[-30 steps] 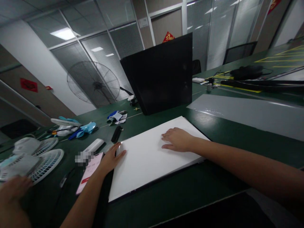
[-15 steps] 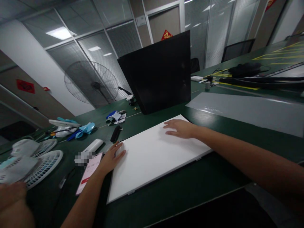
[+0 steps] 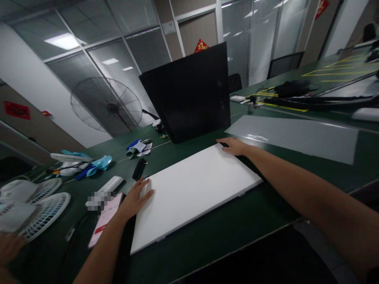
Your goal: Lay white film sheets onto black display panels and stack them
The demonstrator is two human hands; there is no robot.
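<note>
A flat white panel [image 3: 192, 193] with a thin dark lower layer lies on the dark green table before me. My left hand [image 3: 136, 201] rests at its left edge, fingers spread and thumb lying over the white face. At the far right corner is my right hand [image 3: 235, 146], its fingers stretched past the edge and apart from the thumb. A small dark patch shows between them; I cannot make out what it is. Beside my left forearm lies a phone [image 3: 105, 221] with a pink screen. A black oblong item [image 3: 139, 169] sits just beyond my left hand.
Behind the panel stands a large black screen [image 3: 189, 94]. A grey translucent sheet [image 3: 299, 136] lies to the right. White fans [image 3: 44, 217], a white oblong device [image 3: 111, 185] and blue items [image 3: 99, 165] crowd the left. Another person's hand [image 3: 10, 246] shows at the lower left.
My right hand has moved from the panel's white face to its far right corner. My left hand stays at the left edge. The view has shifted slightly right.
</note>
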